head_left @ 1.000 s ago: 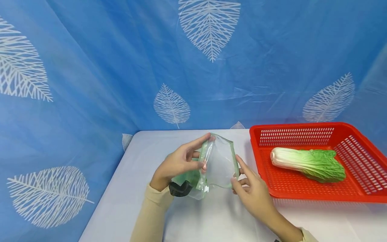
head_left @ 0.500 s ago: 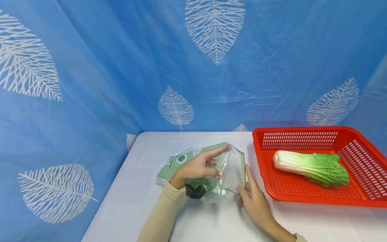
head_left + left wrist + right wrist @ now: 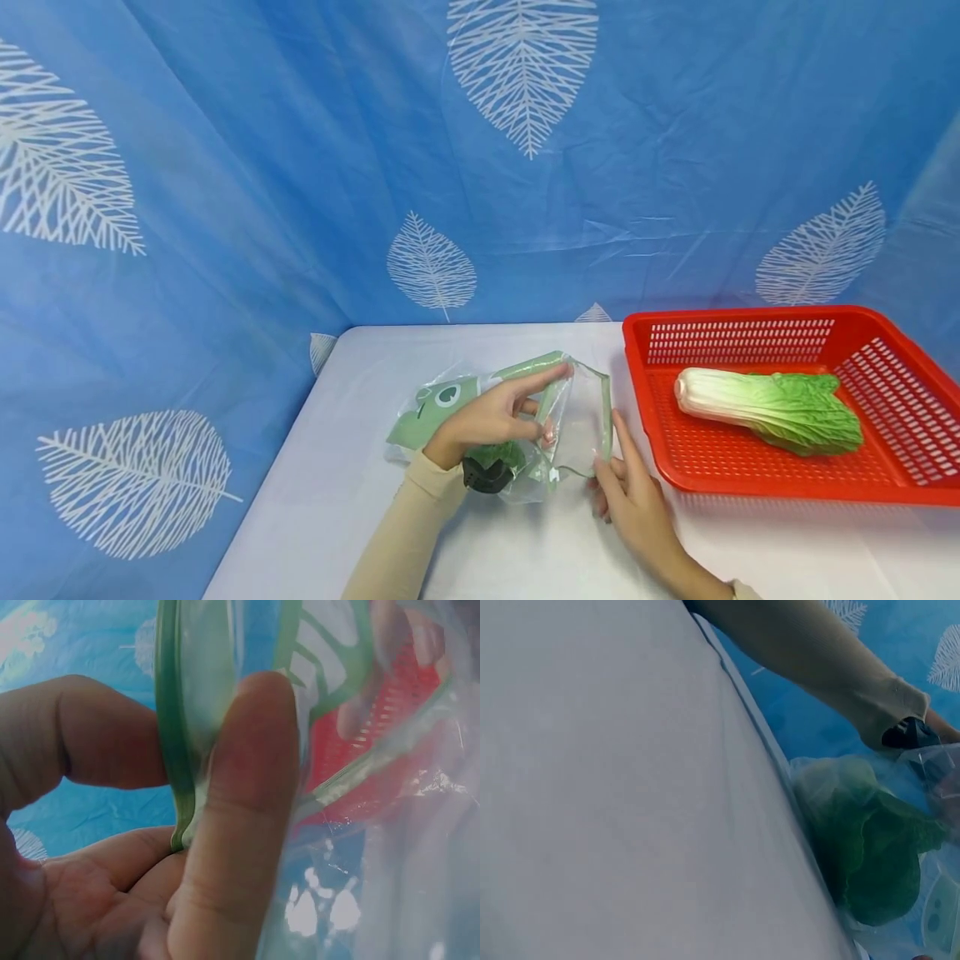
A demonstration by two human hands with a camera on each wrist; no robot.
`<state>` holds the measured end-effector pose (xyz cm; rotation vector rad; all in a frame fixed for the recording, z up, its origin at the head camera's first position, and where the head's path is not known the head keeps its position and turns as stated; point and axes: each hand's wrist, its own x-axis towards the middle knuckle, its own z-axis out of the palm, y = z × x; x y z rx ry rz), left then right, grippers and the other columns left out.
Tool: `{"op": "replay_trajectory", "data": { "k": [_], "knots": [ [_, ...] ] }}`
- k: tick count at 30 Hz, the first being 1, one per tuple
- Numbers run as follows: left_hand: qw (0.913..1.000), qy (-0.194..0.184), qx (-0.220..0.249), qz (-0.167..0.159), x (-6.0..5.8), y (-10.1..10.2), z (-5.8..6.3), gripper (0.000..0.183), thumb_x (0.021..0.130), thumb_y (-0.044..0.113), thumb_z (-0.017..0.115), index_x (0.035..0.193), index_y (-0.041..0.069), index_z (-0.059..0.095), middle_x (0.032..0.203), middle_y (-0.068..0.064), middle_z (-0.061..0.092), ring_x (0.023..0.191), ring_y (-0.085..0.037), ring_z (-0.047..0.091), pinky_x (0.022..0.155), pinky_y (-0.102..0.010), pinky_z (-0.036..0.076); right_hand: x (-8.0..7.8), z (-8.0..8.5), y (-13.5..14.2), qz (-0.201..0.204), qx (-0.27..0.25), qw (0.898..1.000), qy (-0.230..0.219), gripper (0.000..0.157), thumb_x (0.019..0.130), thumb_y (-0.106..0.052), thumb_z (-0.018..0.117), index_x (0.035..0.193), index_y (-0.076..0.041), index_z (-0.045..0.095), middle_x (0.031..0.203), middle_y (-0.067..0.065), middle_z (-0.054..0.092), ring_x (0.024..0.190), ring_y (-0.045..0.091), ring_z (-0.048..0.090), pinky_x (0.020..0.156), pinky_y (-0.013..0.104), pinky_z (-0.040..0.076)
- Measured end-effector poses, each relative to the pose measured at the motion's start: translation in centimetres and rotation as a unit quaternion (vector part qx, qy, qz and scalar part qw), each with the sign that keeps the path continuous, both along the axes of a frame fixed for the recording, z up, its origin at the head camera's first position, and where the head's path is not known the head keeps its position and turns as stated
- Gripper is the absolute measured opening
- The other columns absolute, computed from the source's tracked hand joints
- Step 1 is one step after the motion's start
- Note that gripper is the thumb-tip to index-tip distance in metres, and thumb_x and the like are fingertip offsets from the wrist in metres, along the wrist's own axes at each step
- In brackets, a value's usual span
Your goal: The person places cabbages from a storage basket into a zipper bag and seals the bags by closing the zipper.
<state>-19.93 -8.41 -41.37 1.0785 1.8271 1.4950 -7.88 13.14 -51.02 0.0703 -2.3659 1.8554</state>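
A clear zip bag (image 3: 423,425) with green trim and a printed cartoon face lies on the table, its mouth spread to the right. Inside it is a leafy green vegetable (image 3: 877,855), mostly covered by my left arm in the head view. My left hand (image 3: 487,419) pinches one side of the mouth; in the left wrist view the thumb (image 3: 244,802) presses the film against the green rim from the other side of the fingers. At the opposite rim is my right hand (image 3: 633,492), its thumb and index finger holding the edge. The right wrist view hardly shows that hand.
A red plastic basket (image 3: 757,479) stands close on the right, with a Chinese cabbage (image 3: 772,408) lying in it. The white table (image 3: 322,492) ends at a blue leaf-patterned curtain (image 3: 315,167) behind and on the left.
Both hands have come down with the bag, whose body now lies on the table to the left with its face print showing. Over the last half second almost nothing has moved.
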Motion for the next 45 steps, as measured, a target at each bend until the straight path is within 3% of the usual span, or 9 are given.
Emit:
{"op": "replay_trajectory", "data": {
  "k": [8, 12, 17, 21, 24, 28, 31, 40, 45],
  "knots": [
    [0.9999, -0.010, 0.004, -0.010, 0.0, -0.1, 0.0, 0.090, 0.087, -0.008, 0.054, 0.165, 0.018, 0.019, 0.169, -0.001, 0.021, 0.077, -0.015, 0.063, 0.058, -0.035, 0.045, 3.5, 2.9, 0.4, 0.095, 0.052, 0.993, 0.040, 0.074, 0.106, -0.011, 0.056, 0.165, -0.032, 0.017, 0.083, -0.002, 0.070, 0.055, 0.011, 0.060, 0.049, 0.028, 0.053],
    [0.9999, -0.010, 0.004, -0.012, -0.1, -0.2, 0.1, 0.089, 0.088, -0.006, 0.055, 0.165, 0.017, 0.019, 0.169, -0.002, 0.020, 0.077, -0.015, 0.063, 0.060, -0.039, 0.047, 4.2, 6.6, 2.5, 0.186, 0.095, 0.970, 0.126, 0.078, 0.099, -0.001, 0.060, 0.165, -0.014, 0.020, 0.089, -0.009, 0.070, 0.064, 0.006, 0.063, 0.057, 0.023, 0.054],
    [0.9998, -0.019, 0.003, -0.007, -0.2, -0.5, 0.1, 0.090, 0.087, -0.006, 0.056, 0.165, 0.019, 0.019, 0.169, 0.002, 0.022, 0.080, -0.015, 0.064, 0.061, -0.038, 0.048, 1.7, 11.1, 6.9, 0.246, 0.180, 0.913, 0.272, 0.079, 0.085, 0.005, 0.072, 0.156, 0.004, 0.035, 0.097, -0.014, 0.068, 0.080, 0.002, 0.065, 0.067, 0.015, 0.052],
    [0.9997, -0.023, 0.002, -0.010, -0.1, -0.6, 0.2, 0.090, 0.088, -0.007, 0.055, 0.166, 0.019, 0.019, 0.169, 0.002, 0.022, 0.081, -0.016, 0.065, 0.064, -0.044, 0.052, -1.2, 14.1, 10.7, 0.245, 0.258, 0.901, 0.249, 0.079, 0.086, -0.002, 0.079, 0.156, -0.008, 0.043, 0.099, -0.017, 0.069, 0.087, 0.002, 0.067, 0.072, 0.016, 0.054],
    [0.9996, -0.025, 0.004, -0.015, -0.1, -0.7, 0.3, 0.089, 0.088, -0.007, 0.054, 0.166, 0.018, 0.018, 0.169, 0.000, 0.021, 0.084, -0.017, 0.065, 0.070, -0.057, 0.054, -3.7, 15.5, 13.6, 0.201, 0.323, 0.896, 0.228, 0.080, 0.084, -0.008, 0.083, 0.155, -0.021, 0.047, 0.100, -0.019, 0.069, 0.091, 0.003, 0.068, 0.080, 0.014, 0.052],
    [0.9994, -0.028, 0.005, -0.017, -0.1, -0.8, 0.4, 0.089, 0.088, -0.007, 0.055, 0.165, 0.020, 0.019, 0.169, -0.002, 0.021, 0.086, -0.017, 0.066, 0.074, -0.065, 0.053, -7.0, 15.1, 17.4, 0.135, 0.403, 0.876, 0.227, 0.082, 0.076, -0.019, 0.091, 0.149, -0.027, 0.055, 0.100, -0.023, 0.067, 0.095, 0.002, 0.065, 0.084, 0.014, 0.047],
    [0.9993, -0.033, 0.004, -0.018, -0.1, -0.8, 0.3, 0.090, 0.088, -0.008, 0.054, 0.165, 0.021, 0.019, 0.169, -0.002, 0.022, 0.086, -0.017, 0.066, 0.075, -0.064, 0.054, -8.8, 13.8, 19.8, 0.131, 0.429, 0.868, 0.214, 0.078, 0.075, -0.024, 0.093, 0.146, -0.024, 0.060, 0.102, -0.022, 0.066, 0.096, 0.002, 0.062, 0.078, 0.021, 0.051],
    [0.9989, -0.044, 0.004, -0.019, -0.1, -1.0, 0.3, 0.089, 0.089, -0.009, 0.053, 0.165, 0.022, 0.020, 0.168, 0.000, 0.024, 0.084, -0.017, 0.066, 0.077, -0.066, 0.054, -10.9, 10.5, 22.8, 0.168, 0.417, 0.885, 0.119, 0.063, 0.079, -0.035, 0.089, 0.138, -0.023, 0.068, 0.124, -0.005, 0.070, 0.110, -0.008, 0.055, 0.082, 0.029, 0.056],
    [0.9992, -0.032, 0.004, -0.021, -0.2, -1.1, 0.4, 0.088, 0.089, -0.008, 0.054, 0.166, 0.020, 0.019, 0.169, -0.004, 0.023, 0.084, -0.017, 0.067, 0.076, -0.060, 0.057, -11.1, 9.1, 23.6, 0.195, 0.405, 0.891, 0.063, 0.068, 0.079, -0.038, 0.088, 0.141, -0.023, 0.065, 0.136, 0.006, 0.064, 0.112, -0.001, 0.055, 0.079, 0.028, 0.055]
  ]
}}
